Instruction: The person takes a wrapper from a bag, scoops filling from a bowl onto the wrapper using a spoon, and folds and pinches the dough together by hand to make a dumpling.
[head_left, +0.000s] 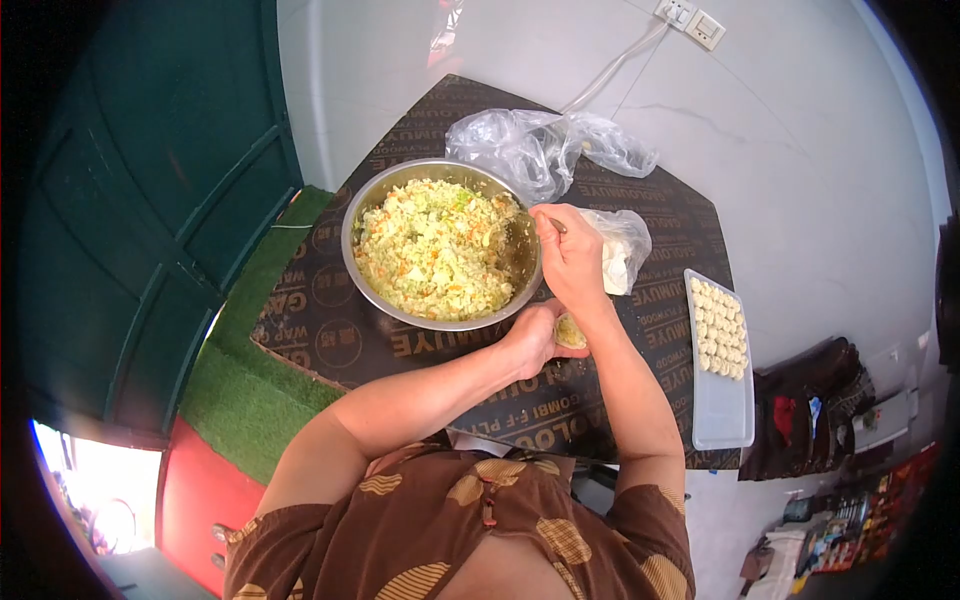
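A large steel bowl (352, 262) holds a chopped yellow-green filling (435, 250) flecked with orange. My left hand (530, 342), below the bowl's lower right edge, cups a dumpling wrapper (571, 338) with some filling in its middle. At the bowl's right rim, my right hand (570, 255) is closed around a spoon (558, 226). The handle's end sticks out beside my fingers, while its other end points into the bowl and is hard to make out. Right of that hand lies a clear plastic bag (627, 245) with pale wrappers inside.
A white tray (722, 415) with rows of small shaped dumplings (718, 330) lies along the table's right edge. Crumpled clear plastic bags (520, 150) lie behind the bowl. The dark printed table (400, 345) stands against a white wall with a socket (690, 20).
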